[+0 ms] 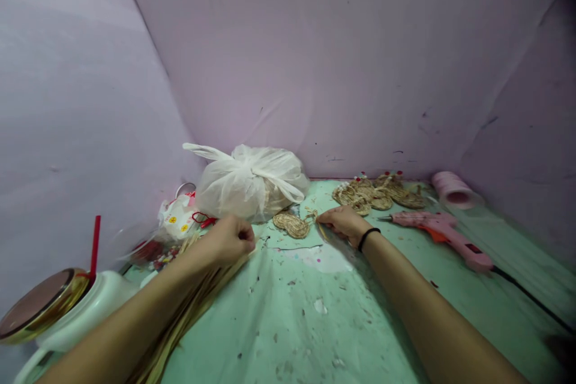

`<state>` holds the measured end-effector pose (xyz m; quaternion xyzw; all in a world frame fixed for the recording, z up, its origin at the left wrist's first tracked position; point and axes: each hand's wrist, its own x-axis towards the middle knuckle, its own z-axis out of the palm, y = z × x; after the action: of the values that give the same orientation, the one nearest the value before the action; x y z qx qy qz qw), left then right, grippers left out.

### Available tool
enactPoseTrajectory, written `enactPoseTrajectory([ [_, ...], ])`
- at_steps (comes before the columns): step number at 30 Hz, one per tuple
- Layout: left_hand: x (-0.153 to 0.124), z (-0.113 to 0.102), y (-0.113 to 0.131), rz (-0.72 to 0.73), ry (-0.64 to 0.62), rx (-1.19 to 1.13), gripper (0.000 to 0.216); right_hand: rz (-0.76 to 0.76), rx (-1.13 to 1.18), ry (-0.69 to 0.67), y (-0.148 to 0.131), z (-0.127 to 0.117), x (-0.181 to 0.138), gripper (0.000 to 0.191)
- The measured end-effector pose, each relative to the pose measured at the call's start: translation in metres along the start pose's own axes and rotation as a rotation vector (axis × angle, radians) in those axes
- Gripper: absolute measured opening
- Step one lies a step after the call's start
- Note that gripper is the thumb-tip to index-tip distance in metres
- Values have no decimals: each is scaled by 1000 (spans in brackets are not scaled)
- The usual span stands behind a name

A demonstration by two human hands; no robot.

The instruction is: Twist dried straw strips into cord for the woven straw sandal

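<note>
My left hand (231, 241) is closed at the upper end of a bundle of long, pale dried straw strands (198, 300), which runs down under my left forearm. My right hand (344, 222), a black band at its wrist, has thumb and fingers pinched together low over the table. Loose straw wisps (310, 214) lie at its fingertips; what they hold is too small to make out. Between my hands, closer to the right one, a coiled straw piece (291, 224) with a rounded, slightly waisted outline lies flat on the green table.
Behind stands a knotted white plastic bag (252, 183). More coiled straw pieces (378, 193) with red-headed pins lie at back right, near a pink glue gun (443, 228) and a pink spool (454, 190). At left are a white jar (96, 300), gold-rimmed lid (38, 306) and beads (164, 257).
</note>
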<state>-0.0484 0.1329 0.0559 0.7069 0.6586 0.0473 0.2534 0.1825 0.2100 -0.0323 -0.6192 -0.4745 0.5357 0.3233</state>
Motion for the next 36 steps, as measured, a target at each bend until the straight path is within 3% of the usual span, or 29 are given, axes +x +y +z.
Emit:
enactPoseTrajectory([
  [4, 24, -9, 11, -44, -212, -455, 13, -11, 11, -5, 0, 0, 1, 23],
  [8, 53, 10, 31, -25, -195, -571, 15, -17, 29, -10, -2, -1, 1, 18],
  [12, 84, 46, 47, -72, -31, -578, 15, -13, 39, -26, -4, -3, -1, 19],
  [16, 101, 65, 51, -92, 17, -620, 12, -8, 43, -42, -5, -4, -2, 20],
  [21, 108, 65, 51, -64, -22, -651, 6, -8, 47, -40, -4, -3, 0, 20],
  [28, 117, 70, 57, -75, 29, -489, 8, -11, 47, -34, -2, -3, 0, 14],
  [36, 111, 60, 75, -153, -29, -340, 15, -10, 42, -28, -3, -2, -1, 14],
])
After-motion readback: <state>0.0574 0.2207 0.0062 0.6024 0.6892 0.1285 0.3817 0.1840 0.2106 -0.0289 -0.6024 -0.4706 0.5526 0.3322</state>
